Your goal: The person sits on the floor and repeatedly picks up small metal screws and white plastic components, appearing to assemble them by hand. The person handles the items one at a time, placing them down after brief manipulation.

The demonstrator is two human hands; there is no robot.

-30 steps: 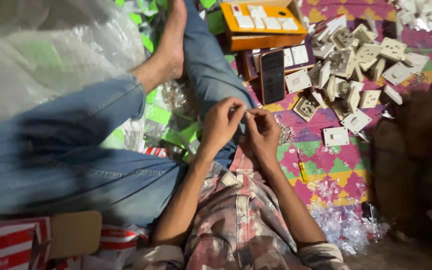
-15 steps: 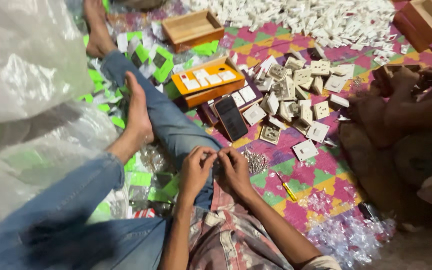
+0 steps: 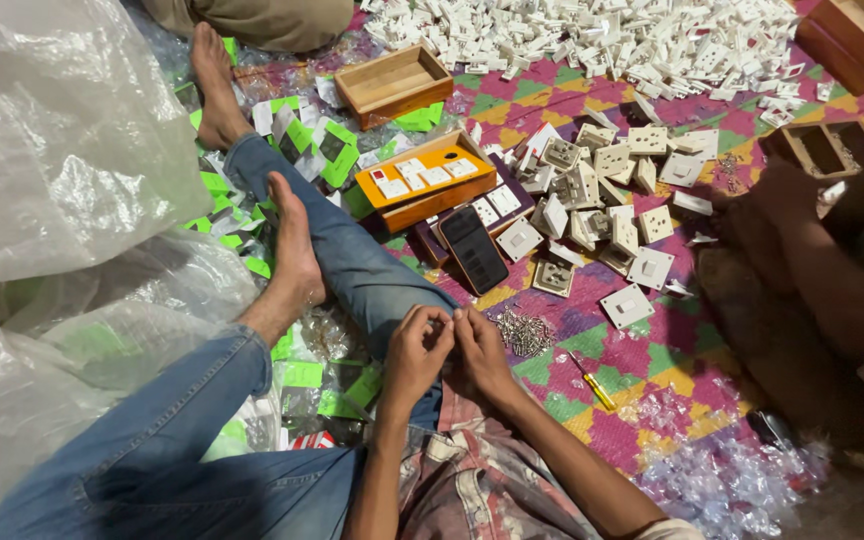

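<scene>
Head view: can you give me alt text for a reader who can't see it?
Seated on a patterned mat, a person brings the left hand and right hand together over their lap, fingertips pinched on something too small to see. Nearby lie a pile of screws, a screwdriver, a phone and scattered white switch plates.

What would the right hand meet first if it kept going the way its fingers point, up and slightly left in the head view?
The right hand already touches the left hand at the fingertips. Past that, probably the jeans leg, then the dark phone; depth is unclear.
</scene>
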